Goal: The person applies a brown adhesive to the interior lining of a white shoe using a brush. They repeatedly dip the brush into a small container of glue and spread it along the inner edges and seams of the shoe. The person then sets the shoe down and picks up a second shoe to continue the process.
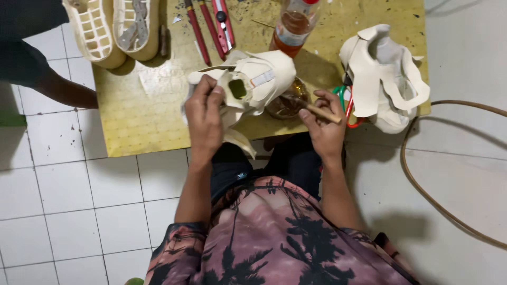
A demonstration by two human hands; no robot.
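Fingers of the left hand (205,119) curl tightly around a cream shoe upper (252,82), thumb pressed against its near edge, holding it tilted just above a low yellow table (142,119). Fingers of the right hand (323,129) pinch together on the wooden handle of a small brush (321,112), whose tip points away from the palm toward a small glass jar (288,104) of brownish liquid that sits between the two hands, partly hidden under the upper. Beyond the right fingertips stands a plastic bottle (294,26) of amber liquid; to the outer side of the right knuckles lies a second cream upper (384,79) with green and red scissor handles (348,105) tucked beside it. Beyond the left fingertips lie red-handled tools (208,24), and farther off to that side two pale soles (113,26) rest face up. Another person's arm (63,89) reaches in at the far left edge. A brown hose (422,184) curves over the white tiled floor. Judging by the grip, the work would go best with the upper kept firmly steady, the brush loaded lightly from the jar, and the liquid spread thinly along the edge without dripping on the outer face.
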